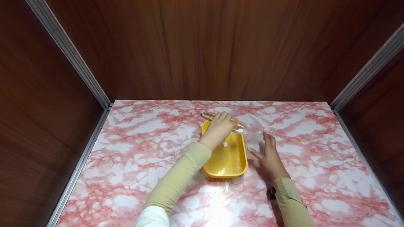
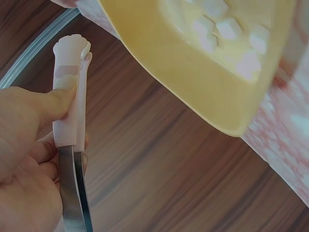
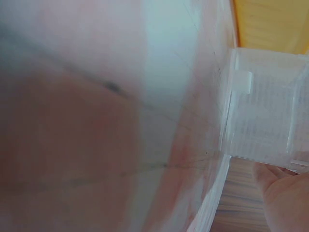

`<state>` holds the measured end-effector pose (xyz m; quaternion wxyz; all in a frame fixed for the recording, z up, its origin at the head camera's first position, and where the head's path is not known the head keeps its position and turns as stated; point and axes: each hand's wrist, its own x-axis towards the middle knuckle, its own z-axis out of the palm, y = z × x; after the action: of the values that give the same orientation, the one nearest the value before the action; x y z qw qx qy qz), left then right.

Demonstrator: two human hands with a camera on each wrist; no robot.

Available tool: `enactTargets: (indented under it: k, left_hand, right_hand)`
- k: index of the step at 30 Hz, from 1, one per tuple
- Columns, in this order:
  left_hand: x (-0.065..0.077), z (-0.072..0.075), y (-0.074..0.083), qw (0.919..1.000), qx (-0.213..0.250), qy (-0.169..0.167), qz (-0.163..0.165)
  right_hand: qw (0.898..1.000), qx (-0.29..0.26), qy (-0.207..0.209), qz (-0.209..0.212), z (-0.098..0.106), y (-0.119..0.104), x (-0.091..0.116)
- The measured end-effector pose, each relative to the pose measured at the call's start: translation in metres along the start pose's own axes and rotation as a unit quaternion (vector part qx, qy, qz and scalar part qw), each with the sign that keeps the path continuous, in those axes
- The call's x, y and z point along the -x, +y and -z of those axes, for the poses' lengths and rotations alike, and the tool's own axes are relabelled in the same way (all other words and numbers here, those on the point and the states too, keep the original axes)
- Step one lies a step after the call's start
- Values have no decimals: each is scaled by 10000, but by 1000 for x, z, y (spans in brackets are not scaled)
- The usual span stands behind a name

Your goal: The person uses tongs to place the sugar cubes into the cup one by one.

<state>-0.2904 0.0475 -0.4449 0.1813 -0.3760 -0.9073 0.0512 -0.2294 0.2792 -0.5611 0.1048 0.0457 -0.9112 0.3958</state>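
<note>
In the head view, the left hand (image 1: 219, 129) is clamped on a pair of tongs (image 1: 239, 130) above the far end of a yellow tray (image 1: 224, 164); a white cube (image 1: 225, 144) lies in the tray, nearer the person than that grip. The right hand (image 1: 270, 157) has its thumb and fingers apart around the near right part of a clear box (image 1: 254, 138), just right of the tray; how firmly it touches cannot be told. If that hold is loose, a knock from the tongs could slide the light box along the tabletop (image 1: 315, 151). In the left wrist view, the thumb presses the tongs' pale ends almost together; whether they pinch anything is unclear. Easing that thumb early could drop a piece between tray and box, while squeezing hard could make one spring out. In the right wrist view, the fingers sit beside the box's wall, where a careless push could tip it.
</note>
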Motion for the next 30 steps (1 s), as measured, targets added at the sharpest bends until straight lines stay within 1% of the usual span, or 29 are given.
enactTargets:
  k: [5,11,14,19,27,30]
  left_hand:
    - [-4,-1,10,9999,64,11,-90]
    - [-9,-4,23,9998,38,69,-183]
    - [-12,-5,29,9996,124,91,-248]
    - [-17,-9,39,9994,46,88,-331]
    - [-17,-15,49,9994,-65,-41,-341]
    - [-17,-19,51,9993,-83,-17,-364]
  right_hand:
    - [10000,-21,-35,-22,-1,0,-1]
    - [10000,-96,-14,-11,0,0,-1]
    - [9999,-115,-5,-17,0,1,0]
    - [10000,-65,-18,16,1,2,-1]
    - [9997,18,96,233,-1,2,-1]
    - [9995,26,155,289,-1,2,-2]
